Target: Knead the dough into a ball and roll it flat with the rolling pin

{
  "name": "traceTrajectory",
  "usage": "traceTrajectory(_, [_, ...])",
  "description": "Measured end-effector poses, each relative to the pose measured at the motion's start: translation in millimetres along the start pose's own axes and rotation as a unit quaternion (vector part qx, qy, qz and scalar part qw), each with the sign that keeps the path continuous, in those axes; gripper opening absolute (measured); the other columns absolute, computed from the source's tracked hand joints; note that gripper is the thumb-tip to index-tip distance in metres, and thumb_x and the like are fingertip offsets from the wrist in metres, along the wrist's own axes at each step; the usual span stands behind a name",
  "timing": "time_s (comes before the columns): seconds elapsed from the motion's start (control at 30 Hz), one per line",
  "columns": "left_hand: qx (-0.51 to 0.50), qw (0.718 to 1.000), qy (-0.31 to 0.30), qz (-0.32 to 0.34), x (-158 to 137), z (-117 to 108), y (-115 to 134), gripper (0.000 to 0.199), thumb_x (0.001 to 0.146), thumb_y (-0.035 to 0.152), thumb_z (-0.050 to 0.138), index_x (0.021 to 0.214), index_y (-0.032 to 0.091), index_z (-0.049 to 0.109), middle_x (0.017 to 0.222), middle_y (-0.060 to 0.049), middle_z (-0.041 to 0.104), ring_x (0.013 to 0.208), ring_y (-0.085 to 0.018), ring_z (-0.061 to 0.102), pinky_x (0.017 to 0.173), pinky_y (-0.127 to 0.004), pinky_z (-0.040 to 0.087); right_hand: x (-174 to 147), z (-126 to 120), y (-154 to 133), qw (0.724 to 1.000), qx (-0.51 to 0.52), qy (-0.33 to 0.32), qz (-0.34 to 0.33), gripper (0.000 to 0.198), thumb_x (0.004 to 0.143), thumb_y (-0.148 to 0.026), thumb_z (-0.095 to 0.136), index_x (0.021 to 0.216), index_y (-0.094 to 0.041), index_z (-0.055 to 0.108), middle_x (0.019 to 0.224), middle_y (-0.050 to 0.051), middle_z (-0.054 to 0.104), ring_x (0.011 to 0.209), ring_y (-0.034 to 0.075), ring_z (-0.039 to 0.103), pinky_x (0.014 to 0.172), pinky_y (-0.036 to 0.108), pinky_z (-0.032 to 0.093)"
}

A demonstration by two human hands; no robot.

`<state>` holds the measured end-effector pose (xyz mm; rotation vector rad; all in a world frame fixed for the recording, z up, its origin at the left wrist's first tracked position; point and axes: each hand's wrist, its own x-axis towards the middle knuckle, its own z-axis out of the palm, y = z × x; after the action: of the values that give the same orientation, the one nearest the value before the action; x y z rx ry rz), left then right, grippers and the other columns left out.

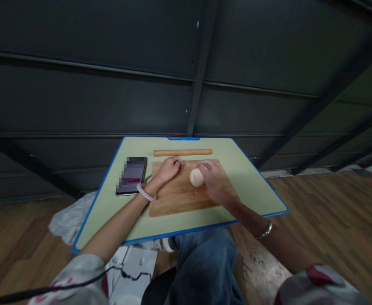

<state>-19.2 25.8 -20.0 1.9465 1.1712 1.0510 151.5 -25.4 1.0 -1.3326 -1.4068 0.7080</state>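
A pale, smooth dough ball (197,178) with a short crease on its face sits on the wooden board (173,201), right of the board's middle. My right hand (212,176) curls over the ball's right side and top, fingers wrapped against it. Resting at the board's upper left, my left hand (170,168) is closed in a loose fist, apart from the dough, and no object shows in it. Behind the board, a wooden rolling pin (182,152) lies crosswise, touched by neither hand.
A smartphone (132,176) lies left of the board, near my left wrist. All this stands on a small pale-green table (252,186) with a blue rim, above my knees. Dark metal panels (109,106) rise behind it. A black cable (109,271) runs across my left sleeve.
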Motion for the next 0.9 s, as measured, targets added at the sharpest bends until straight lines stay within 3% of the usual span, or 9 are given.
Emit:
traceTrajectory(0.1, [0.003, 1.000, 0.004, 0.006, 0.2, 0.7, 0.8, 0.026, 0.075, 0.014, 0.037, 0.069, 0.015, 0.062, 0.071, -0.004, 0.065, 0.070, -0.015, 0.059, 0.070, -0.026, 0.046, 8.6, -14.3, -6.6, 0.993, -0.087, -0.052, -0.064, 0.016, 0.074, -0.022, 0.049, 0.087, -0.017, 0.055, 0.088, 0.006, 0.063, 0.078, 0.017, 0.059, 0.076, 0.031, 0.046])
traceTrajectory(0.23, [0.010, 1.000, 0.002, 0.006, 0.1, 0.3, 1.8, 0.025, 0.074, 0.012, 0.037, 0.070, 0.015, 0.062, 0.071, -0.004, 0.065, 0.071, -0.015, 0.059, 0.071, -0.026, 0.046, 19.9, -16.0, -10.8, 0.934, -0.137, -0.257, -0.208, 0.024, 0.084, -0.015, 0.034, 0.095, -0.017, 0.056, 0.091, 0.006, 0.064, 0.085, 0.016, 0.059, 0.081, 0.030, 0.044])
traceTrajectory(0.33, [0.005, 1.000, -0.002, 0.002, -0.3, -0.6, 2.2, 0.025, 0.075, 0.015, 0.037, 0.070, 0.014, 0.061, 0.072, -0.004, 0.065, 0.071, -0.016, 0.059, 0.070, -0.026, 0.046, 16.6, -12.1, -16.4, 0.868, -0.186, -0.363, -0.282, 0.025, 0.091, -0.026, 0.036, 0.089, -0.018, 0.060, 0.090, 0.006, 0.065, 0.086, 0.017, 0.058, 0.081, 0.030, 0.043])
traceTrajectory(0.43, [0.005, 1.000, 0.003, 0.007, -0.9, -0.9, 2.0, 0.024, 0.076, 0.015, 0.038, 0.071, 0.015, 0.061, 0.074, -0.004, 0.065, 0.073, -0.015, 0.059, 0.072, -0.027, 0.046, 7.6, -12.0, -22.6, 0.813, -0.240, -0.404, -0.343, 0.029, 0.090, -0.039, 0.045, 0.076, -0.019, 0.062, 0.082, 0.003, 0.065, 0.082, 0.016, 0.057, 0.080, 0.029, 0.041])
traceTrajectory(0.5, [0.009, 1.000, 0.008, 0.012, -1.4, -0.6, 1.9, 0.024, 0.077, 0.015, 0.038, 0.072, 0.015, 0.062, 0.076, -0.004, 0.066, 0.074, -0.015, 0.059, 0.073, -0.027, 0.046, 3.0, -13.2, -23.4, 0.796, -0.252, -0.410, -0.368, 0.033, 0.088, -0.045, 0.048, 0.071, -0.020, 0.062, 0.077, 0.002, 0.064, 0.076, 0.015, 0.056, 0.076, 0.027, 0.040])
traceTrajectory(0.7, [0.009, 1.000, 0.007, -0.001, -2.6, 1.0, 4.5, 0.024, 0.077, 0.016, 0.038, 0.071, 0.015, 0.061, 0.074, -0.005, 0.065, 0.073, -0.016, 0.059, 0.072, -0.027, 0.046, -0.9, -6.2, -13.0, 0.777, -0.308, -0.369, -0.406, 0.040, 0.084, -0.051, 0.052, 0.062, -0.019, 0.061, 0.068, 0.001, 0.062, 0.067, 0.014, 0.053, 0.064, 0.026, 0.035])
traceTrajectory(0.9, [0.005, 1.000, -0.001, -0.003, -2.7, 0.7, 5.8, 0.023, 0.076, 0.015, 0.038, 0.071, 0.015, 0.060, 0.075, -0.005, 0.065, 0.074, -0.016, 0.059, 0.073, -0.027, 0.046, -1.7, 5.5, -1.4, 0.846, -0.297, -0.283, -0.340, 0.039, 0.091, -0.031, 0.041, 0.060, -0.019, 0.061, 0.067, 0.003, 0.063, 0.066, 0.014, 0.054, 0.065, 0.026, 0.036])
